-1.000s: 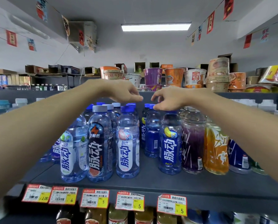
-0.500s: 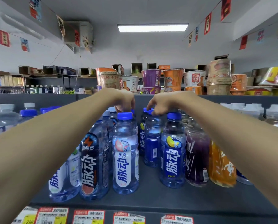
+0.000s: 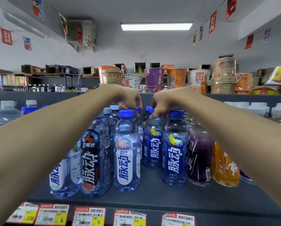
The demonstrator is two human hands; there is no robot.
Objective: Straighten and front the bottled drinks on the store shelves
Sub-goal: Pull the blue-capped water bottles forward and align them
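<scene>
Standing upright, bottles [image 3: 175, 152] facing forward.

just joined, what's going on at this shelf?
A person is fronting drinks on a grey shelf. The right hand pinches the neck of a second-row blue-label bottle, set back from the front row. The left hand reaches among caps behind the white-label bottle; its grip is hidden.

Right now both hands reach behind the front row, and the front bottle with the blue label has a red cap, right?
No: that bottle has a blue cap, not red, as the head view shows. The left hand and right hand do reach behind the front row.
</scene>
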